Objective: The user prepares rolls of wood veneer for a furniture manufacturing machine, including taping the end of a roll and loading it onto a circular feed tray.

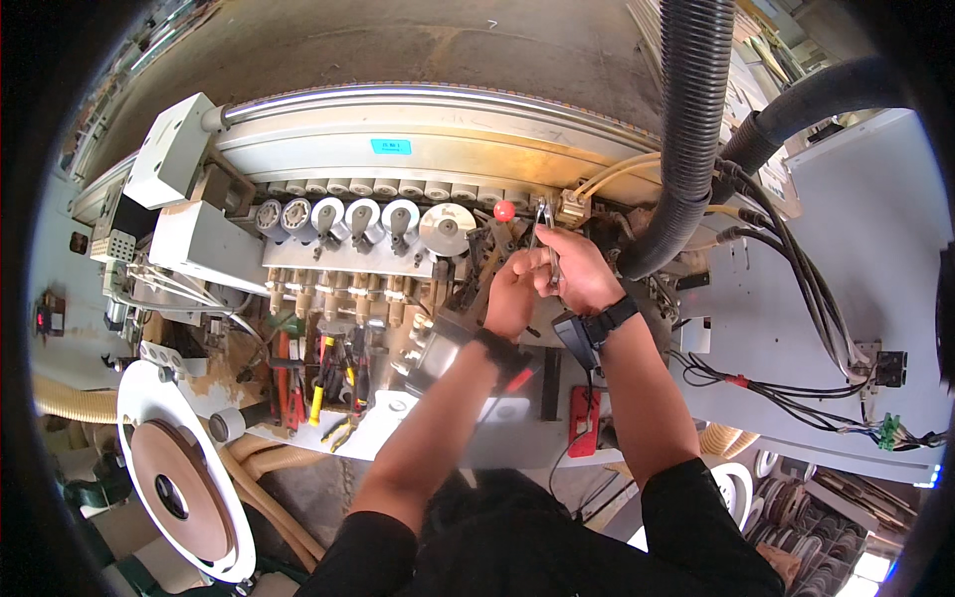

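Both my hands are together over the machine's right-hand part, close to a red ball knob (504,211). A slim silvery metal tool (553,267), perhaps a spanner, stands lengthwise between them, its upper end reaching into the metal parts. My right hand (582,271) is closed around this tool, fingers curled toward the left. Against it from the left lies my left hand (511,295), its fingers bent and pressed together near the tool; what they pinch is hidden. A dark wrist device (580,336) with a cable sits on the right wrist.
White rollers (364,221) and brass fittings (333,284) line the machine to the left. Pliers and screwdrivers (320,373) lie below them. A thick black hose (693,119) hangs beside my right hand. At lower left stands a reel of brown banding (179,488). Cables (806,284) run down the right panel.
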